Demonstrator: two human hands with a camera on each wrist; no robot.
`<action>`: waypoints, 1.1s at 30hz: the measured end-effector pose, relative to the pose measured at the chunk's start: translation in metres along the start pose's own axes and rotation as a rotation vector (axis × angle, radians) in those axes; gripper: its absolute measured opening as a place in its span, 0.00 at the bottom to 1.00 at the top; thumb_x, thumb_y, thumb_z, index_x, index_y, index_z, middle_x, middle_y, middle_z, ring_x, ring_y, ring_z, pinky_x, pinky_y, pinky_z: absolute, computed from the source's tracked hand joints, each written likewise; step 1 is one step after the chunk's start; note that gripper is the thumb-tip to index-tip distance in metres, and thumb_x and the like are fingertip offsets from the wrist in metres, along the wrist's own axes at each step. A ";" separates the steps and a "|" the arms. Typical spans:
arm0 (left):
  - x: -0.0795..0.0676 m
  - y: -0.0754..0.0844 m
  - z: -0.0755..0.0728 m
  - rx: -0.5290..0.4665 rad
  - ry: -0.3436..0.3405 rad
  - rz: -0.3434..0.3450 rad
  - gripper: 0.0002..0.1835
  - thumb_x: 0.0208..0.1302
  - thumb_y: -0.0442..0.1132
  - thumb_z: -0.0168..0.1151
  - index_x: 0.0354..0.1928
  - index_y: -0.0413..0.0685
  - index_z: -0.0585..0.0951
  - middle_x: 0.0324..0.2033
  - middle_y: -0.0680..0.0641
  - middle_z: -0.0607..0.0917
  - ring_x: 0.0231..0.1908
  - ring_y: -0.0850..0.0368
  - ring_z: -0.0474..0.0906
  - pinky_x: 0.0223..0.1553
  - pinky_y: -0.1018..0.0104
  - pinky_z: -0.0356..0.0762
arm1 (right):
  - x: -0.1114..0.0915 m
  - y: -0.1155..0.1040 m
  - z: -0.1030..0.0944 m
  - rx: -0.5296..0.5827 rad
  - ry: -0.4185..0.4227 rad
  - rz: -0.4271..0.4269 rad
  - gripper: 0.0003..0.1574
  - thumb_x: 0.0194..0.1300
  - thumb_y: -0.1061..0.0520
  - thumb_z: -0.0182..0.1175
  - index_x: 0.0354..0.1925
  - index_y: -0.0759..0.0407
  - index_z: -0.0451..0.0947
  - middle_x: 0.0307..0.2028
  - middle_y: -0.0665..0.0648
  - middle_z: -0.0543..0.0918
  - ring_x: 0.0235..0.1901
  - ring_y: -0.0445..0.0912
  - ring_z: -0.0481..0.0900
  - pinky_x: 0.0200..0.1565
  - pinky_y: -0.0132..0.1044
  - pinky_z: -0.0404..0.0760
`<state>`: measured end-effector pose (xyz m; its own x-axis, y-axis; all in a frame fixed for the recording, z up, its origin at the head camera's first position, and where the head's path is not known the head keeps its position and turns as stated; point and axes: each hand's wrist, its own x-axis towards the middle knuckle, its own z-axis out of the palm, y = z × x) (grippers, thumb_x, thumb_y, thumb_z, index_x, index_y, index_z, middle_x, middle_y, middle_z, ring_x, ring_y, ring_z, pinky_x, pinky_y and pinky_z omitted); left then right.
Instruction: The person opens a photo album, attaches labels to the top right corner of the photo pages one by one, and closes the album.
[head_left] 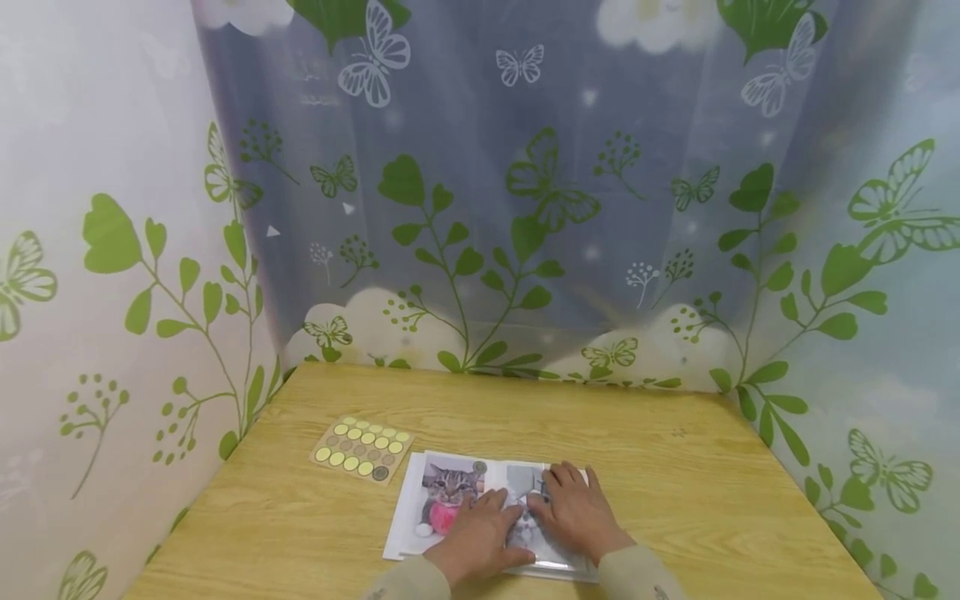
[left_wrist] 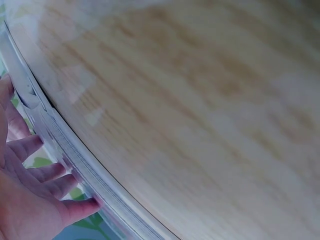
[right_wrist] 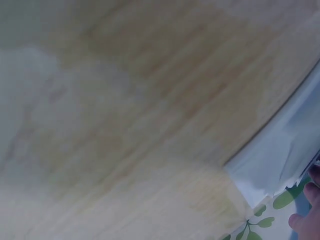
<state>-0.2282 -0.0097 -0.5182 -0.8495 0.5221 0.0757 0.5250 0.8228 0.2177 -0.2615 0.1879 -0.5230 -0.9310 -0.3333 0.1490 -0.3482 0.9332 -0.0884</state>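
An open album (head_left: 400, 521) lies on the wooden table, its layered page edges showing in the left wrist view. Its left page has a picture of a tabby cat (head_left: 452, 482) with a pink ball, and a dark round sticker (head_left: 480, 467) sits at that picture's upper corner. My left hand (head_left: 483, 533) rests across the album's middle with fingers spread, covering part of both pages. On the right page, my right hand (head_left: 581, 510) presses with its fingers over a greyish picture (head_left: 546, 546), mostly hidden beneath the hands. Neither hand grips anything.
Left of the album, on the table (head_left: 675, 467), lies a brown sheet of round stickers (head_left: 362, 450), mostly yellow, with a dark one at its near right corner. Curtains (head_left: 480, 208) printed with leaves and butterflies enclose the table at the back and both sides.
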 end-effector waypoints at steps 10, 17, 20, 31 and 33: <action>-0.002 0.001 0.000 0.020 0.024 0.006 0.40 0.58 0.69 0.61 0.66 0.52 0.75 0.66 0.41 0.72 0.66 0.44 0.67 0.65 0.39 0.63 | -0.008 0.004 0.007 -0.012 0.027 -0.034 0.44 0.72 0.32 0.48 0.67 0.65 0.68 0.66 0.66 0.70 0.68 0.62 0.64 0.67 0.67 0.56; -0.001 0.000 -0.001 0.030 0.033 0.004 0.40 0.58 0.69 0.62 0.66 0.52 0.76 0.65 0.41 0.72 0.66 0.44 0.67 0.64 0.39 0.65 | -0.015 0.010 0.003 0.012 0.057 -0.046 0.40 0.73 0.34 0.48 0.67 0.61 0.69 0.66 0.67 0.70 0.67 0.64 0.64 0.66 0.68 0.56; -0.001 0.000 0.000 0.027 0.036 0.007 0.40 0.58 0.69 0.62 0.65 0.52 0.76 0.65 0.41 0.73 0.66 0.44 0.68 0.64 0.39 0.65 | -0.017 0.011 0.000 0.024 0.056 -0.039 0.38 0.73 0.35 0.49 0.68 0.60 0.69 0.66 0.68 0.69 0.67 0.64 0.64 0.66 0.68 0.55; -0.001 0.001 -0.001 0.028 0.029 0.004 0.40 0.58 0.69 0.62 0.66 0.53 0.76 0.65 0.42 0.73 0.66 0.44 0.67 0.64 0.40 0.65 | -0.020 0.017 0.001 0.028 0.080 -0.020 0.38 0.73 0.38 0.51 0.65 0.66 0.71 0.63 0.67 0.73 0.65 0.63 0.67 0.65 0.68 0.57; -0.001 0.001 -0.001 0.033 0.033 0.007 0.40 0.58 0.69 0.62 0.66 0.53 0.76 0.65 0.42 0.73 0.66 0.44 0.68 0.64 0.40 0.65 | -0.020 0.018 0.001 0.025 0.090 -0.014 0.37 0.73 0.39 0.52 0.64 0.67 0.71 0.62 0.67 0.73 0.65 0.63 0.67 0.65 0.68 0.58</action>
<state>-0.2266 -0.0096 -0.5173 -0.8468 0.5206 0.1095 0.5319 0.8263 0.1850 -0.2492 0.2109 -0.5285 -0.9128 -0.3321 0.2378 -0.3650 0.9245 -0.1102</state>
